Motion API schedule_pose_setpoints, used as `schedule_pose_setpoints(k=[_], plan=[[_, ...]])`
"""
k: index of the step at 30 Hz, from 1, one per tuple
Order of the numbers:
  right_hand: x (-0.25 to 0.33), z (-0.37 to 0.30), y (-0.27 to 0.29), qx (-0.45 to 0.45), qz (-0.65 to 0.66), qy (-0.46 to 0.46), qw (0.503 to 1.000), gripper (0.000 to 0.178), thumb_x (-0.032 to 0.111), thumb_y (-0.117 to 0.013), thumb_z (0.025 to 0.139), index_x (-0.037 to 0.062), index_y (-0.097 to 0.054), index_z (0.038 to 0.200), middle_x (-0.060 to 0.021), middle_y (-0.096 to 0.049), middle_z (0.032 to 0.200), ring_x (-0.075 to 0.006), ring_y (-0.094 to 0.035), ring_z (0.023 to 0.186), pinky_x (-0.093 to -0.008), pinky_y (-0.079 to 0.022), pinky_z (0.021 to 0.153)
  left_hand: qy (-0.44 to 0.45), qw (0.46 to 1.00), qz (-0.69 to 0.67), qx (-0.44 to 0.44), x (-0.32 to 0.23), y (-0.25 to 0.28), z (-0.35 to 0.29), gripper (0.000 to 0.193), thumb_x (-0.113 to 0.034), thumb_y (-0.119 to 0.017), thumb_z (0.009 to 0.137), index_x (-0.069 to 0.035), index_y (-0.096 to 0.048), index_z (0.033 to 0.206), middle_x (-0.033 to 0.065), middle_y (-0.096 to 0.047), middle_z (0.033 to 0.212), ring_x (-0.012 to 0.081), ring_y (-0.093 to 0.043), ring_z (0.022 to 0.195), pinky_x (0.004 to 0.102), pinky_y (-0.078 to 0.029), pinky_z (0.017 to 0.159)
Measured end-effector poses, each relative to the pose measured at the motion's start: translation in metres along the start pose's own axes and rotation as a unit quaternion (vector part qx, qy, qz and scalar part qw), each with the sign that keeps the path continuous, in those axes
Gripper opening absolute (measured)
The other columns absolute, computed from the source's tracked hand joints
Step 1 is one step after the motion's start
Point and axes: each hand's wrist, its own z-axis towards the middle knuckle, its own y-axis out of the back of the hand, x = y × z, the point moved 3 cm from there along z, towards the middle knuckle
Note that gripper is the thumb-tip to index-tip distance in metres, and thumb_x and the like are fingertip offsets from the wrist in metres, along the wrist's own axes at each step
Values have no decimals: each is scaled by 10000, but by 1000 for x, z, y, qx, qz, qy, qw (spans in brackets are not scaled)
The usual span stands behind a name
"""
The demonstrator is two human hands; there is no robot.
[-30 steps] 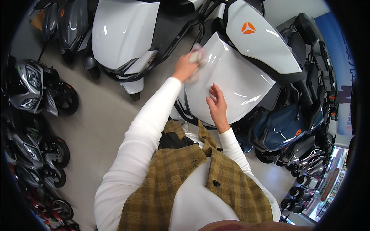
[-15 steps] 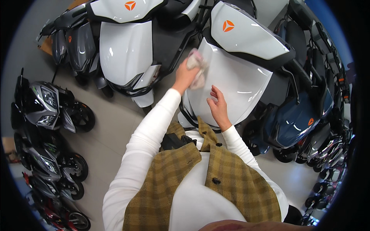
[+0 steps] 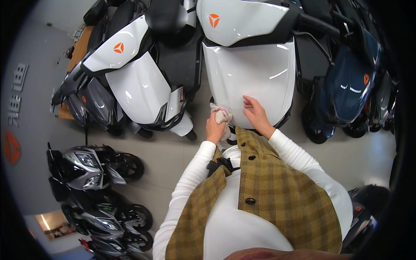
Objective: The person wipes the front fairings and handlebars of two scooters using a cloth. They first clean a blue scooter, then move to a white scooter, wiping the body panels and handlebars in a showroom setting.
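In front of me stands a scooter with a glossy white front panel (image 3: 255,73) and a white handlebar cover (image 3: 247,19) above it. My left hand (image 3: 214,131) is closed around a crumpled pale pink and white cloth (image 3: 222,118), at the panel's lower left edge. Part of the cloth hangs below the fingers. My right hand (image 3: 256,113) is at the lower middle of the panel, its fingers apart and holding nothing; whether the fingertips touch the surface I cannot tell.
A second white scooter (image 3: 138,86) stands at the left, with dark grey ones beyond it. At the right is a dark blue scooter (image 3: 349,86). Several grey and black motorbikes (image 3: 93,167) line the lower left, on a tiled floor (image 3: 167,162).
My left hand has brought the cloth down from the panel's upper left side to its lower left edge. The view has turned, so the scooter now stands straighter before me.
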Motion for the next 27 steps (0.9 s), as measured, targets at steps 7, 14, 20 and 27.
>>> schedule_pose_setpoints(k=[7,14,20,27], plan=[[10,-7,-13,94,5,-11,996,569,116,-679,933,87,-516,1477,-142,-540,1372,-258,-587,1217,-387,-529,1003,80,974,-203,-59,-16,16,6,559,-236,-774,808,-90,-609,1322,186,-717,1192,365,-696,1088,433,-527,956],[58,-8,27,10,125,46,991,739,189,-683,958,55,-331,1594,-155,-387,1560,-289,-473,1378,-418,-502,1055,-122,907,-400,42,-155,35,6,414,-98,-701,918,-3,-587,1305,87,-699,1176,179,-663,1068,328,-524,949],[104,-5,45,-104,-55,240,964,824,262,-767,858,49,-393,1560,-238,-337,1611,-403,-378,1473,-468,-345,1198,-103,853,-458,227,-196,26,8,477,-94,-658,955,-10,-519,1403,89,-635,1304,183,-624,1164,326,-510,1004],[76,25,19,-170,-255,281,909,880,234,-834,769,95,-430,1538,-199,-373,1597,-441,-395,1433,-529,-342,1178,-28,870,-397,292,-182,23,48,479,-229,-645,980,1,-554,1390,86,-656,1277,199,-627,1148,335,-509,974]])
